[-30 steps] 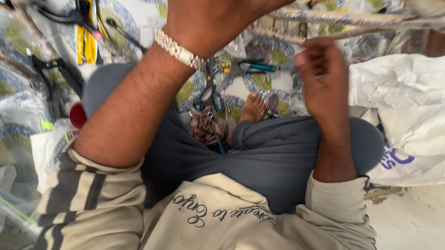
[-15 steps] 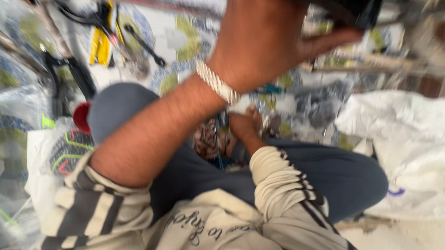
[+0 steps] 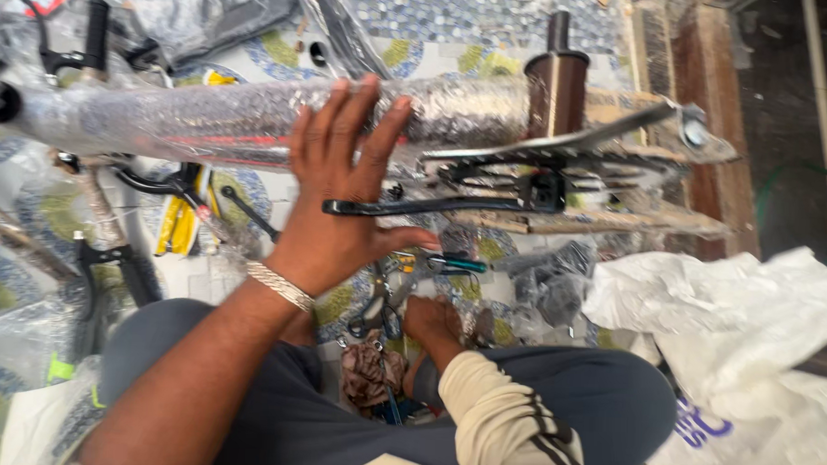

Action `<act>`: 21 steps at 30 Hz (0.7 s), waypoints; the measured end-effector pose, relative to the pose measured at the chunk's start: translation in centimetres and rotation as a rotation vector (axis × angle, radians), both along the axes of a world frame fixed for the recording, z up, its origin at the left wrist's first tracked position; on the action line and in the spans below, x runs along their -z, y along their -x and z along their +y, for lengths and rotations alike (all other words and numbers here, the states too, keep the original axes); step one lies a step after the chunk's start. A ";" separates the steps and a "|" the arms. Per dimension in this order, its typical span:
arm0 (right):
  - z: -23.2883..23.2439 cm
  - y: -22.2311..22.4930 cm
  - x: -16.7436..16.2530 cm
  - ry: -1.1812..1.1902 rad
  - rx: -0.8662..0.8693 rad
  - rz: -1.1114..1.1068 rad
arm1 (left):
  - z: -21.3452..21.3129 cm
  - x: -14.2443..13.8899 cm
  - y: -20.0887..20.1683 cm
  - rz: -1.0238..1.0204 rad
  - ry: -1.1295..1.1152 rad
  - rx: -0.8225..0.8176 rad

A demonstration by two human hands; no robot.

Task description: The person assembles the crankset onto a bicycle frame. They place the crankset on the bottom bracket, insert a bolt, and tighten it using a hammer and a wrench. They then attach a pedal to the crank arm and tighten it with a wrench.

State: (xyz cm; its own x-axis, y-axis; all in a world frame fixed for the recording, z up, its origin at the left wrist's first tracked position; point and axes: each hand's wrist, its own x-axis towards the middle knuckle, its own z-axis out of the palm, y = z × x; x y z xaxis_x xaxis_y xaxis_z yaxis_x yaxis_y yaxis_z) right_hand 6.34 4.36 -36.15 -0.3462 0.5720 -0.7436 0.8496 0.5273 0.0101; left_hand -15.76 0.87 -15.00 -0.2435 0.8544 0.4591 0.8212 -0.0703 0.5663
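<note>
Half a second earlier the left hand (image 3: 332, 193) was raised close to the camera and blocked most of the view. Now it has dropped onto the bubble-wrapped frame tube (image 3: 207, 115), and the bicycle parts beyond it show plainly. The right hand (image 3: 433, 320) was up in the air a second ago. It has since gone down between the knees and sits there much as it did half a second back.

The left hand's fingers are spread and released, with fingertips and palm flat across the tube rather than closing round it. The tube runs crosswise under those fingers, from far out to their left to the brown upright tube (image 3: 556, 77) on their right. The black crank arm (image 3: 405, 207) lies just below the fingertips, near the thumb, and the chainring (image 3: 563, 146) is off to their right.

The right hand's fingers curl downward among the loose tools (image 3: 383, 305) on the patterned floor. I cannot tell whether they grip one. A teal-handled screwdriver (image 3: 458, 263) lies just beyond them.

The step in hand looks like steadying the wrapped frame with one hand while the other sorts through the tools. Any next move calls for steady pressure on the slippery wrap and a sure grip on one tool from the cluttered pile.

A white sack (image 3: 749, 345) lies well to the right.
</note>
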 end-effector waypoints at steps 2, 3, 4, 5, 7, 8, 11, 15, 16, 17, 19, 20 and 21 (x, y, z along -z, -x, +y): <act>1.2 0.5 -0.8 0.049 -0.090 0.019 | -1.0 0.9 0.4 0.091 0.028 -0.010; 2.0 0.6 -1.3 0.062 -0.140 0.055 | -1.5 1.2 0.5 0.117 0.087 -0.049; 2.8 0.7 -2.1 0.073 -0.190 0.095 | -1.9 1.5 0.7 0.148 0.145 -0.089; 3.6 0.7 -3.9 0.048 -0.201 0.153 | -2.4 1.7 0.9 0.181 0.203 -0.130; 4.8 0.0 -8.7 0.009 -0.231 0.267 | -3.4 1.9 1.5 0.163 0.260 -0.179; 5.2 -0.8 -11.5 0.000 -0.288 0.415 | -3.8 1.8 1.7 0.153 0.287 -0.202; 4.9 -4.0 -19.5 0.087 -0.205 0.632 | -4.6 1.1 1.7 0.114 0.285 -0.202; 3.1 -6.4 -23.6 0.273 0.022 1.064 | -5.7 -0.1 -1.0 0.021 0.120 -0.134; 2.8 -6.5 -23.4 0.358 0.112 1.250 | -6.2 -0.4 -2.1 -0.039 0.059 -0.110; 2.7 -6.4 -22.8 0.404 0.211 1.382 | -6.6 -0.7 -3.2 -0.096 -0.001 -0.089; 2.6 -5.9 -21.2 0.511 0.436 1.631 | -7.4 -0.9 -5.1 -0.270 -0.078 0.060; 2.6 -5.7 -20.4 0.523 0.471 1.664 | -7.6 -1.0 -5.7 -0.358 -0.112 0.136; 2.7 -5.5 -19.8 0.532 0.507 1.696 | -7.5 -0.9 -6.3 -0.470 -0.074 0.192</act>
